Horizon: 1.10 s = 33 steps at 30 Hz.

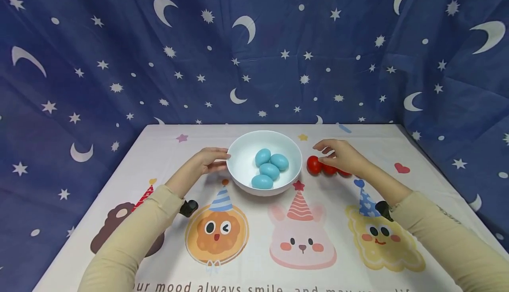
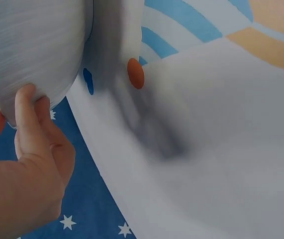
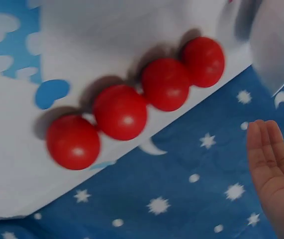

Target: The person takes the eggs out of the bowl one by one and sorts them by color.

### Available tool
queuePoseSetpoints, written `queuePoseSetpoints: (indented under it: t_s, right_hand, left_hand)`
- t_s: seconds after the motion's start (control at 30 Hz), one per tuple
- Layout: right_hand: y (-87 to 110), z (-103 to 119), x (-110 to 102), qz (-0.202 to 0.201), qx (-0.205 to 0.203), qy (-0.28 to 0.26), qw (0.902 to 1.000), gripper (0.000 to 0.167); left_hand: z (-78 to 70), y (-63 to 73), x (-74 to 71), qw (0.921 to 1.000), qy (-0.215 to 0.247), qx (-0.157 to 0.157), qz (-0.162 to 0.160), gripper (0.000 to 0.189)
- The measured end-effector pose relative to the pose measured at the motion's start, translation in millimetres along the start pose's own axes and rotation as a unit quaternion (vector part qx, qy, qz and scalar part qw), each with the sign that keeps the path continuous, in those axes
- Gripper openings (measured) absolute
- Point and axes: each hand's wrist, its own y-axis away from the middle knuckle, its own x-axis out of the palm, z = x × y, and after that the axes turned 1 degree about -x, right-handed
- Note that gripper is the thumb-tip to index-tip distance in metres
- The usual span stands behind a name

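My left hand (image 1: 213, 160) holds the left rim of a white bowl (image 1: 241, 159). The left wrist view shows its fingers (image 2: 27, 117) against the outside of the bowl (image 2: 32, 50), with one digit at the rim's far side. Several light-blue eggs (image 1: 269, 171) lie together inside the bowl. Above a row of red, shiny, round balls (image 1: 313, 165) right of the bowl is my right hand (image 1: 342, 156), hiding part of the row in the head view. Seen from the right wrist, that hand (image 3: 276, 174) has extended fingers and nothing in it, apart from the red balls (image 3: 120, 112).
A white tablecloth (image 1: 254, 239) printed with cartoon faces and lettering covers the table. Behind it hangs a dark-blue curtain (image 1: 270, 97) with moons and stars. A dark wrist-camera piece (image 1: 188, 208) sits at the left wrist, another (image 1: 384, 210) at the right.
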Motion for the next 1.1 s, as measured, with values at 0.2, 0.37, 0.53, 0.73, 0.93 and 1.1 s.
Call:
queuePoseSetpoints:
  t_s: [0.2, 0.37, 0.53, 0.73, 0.93, 1.1]
  right_hand:
    - [-9.9, 21.1, 3.7, 0.011, -0.02, 0.015, 0.9996, 0.035]
    - [-19.5, 33.0, 6.7, 0.012, -0.03, 0.019, 0.9993, 0.034]
    - [-31.8, 43.3, 12.3, 0.016, -0.04, 0.008, 0.999, 0.033]
    - [-47.5, 55.6, 17.5, 0.046, -0.034, 0.017, 0.9982, 0.032]
    - [-62.8, 64.6, 20.2, 0.098, -0.019, 0.027, 0.9947, 0.034]
    - [-75.9, 69.8, 25.2, 0.122, -0.007, 0.062, 0.9906, 0.033]
  left_hand:
    - [-2.4, 0.8, 5.3, 0.9992, -0.032, 0.006, -0.024, 0.051]
    - [-0.2, 0.7, 9.3, 0.9976, -0.052, 0.022, -0.04, 0.049]
    - [2.1, 0.1, 7.9, 0.9974, -0.054, 0.028, -0.038, 0.045]
    - [3.6, -2.1, 4.8, 0.9985, -0.035, 0.028, -0.031, 0.045]
    - [4.8, -3.5, 4.8, 0.999, -0.024, 0.026, -0.028, 0.043]
    - [7.5, -2.0, 3.9, 0.9995, 0.001, 0.026, -0.019, 0.043]
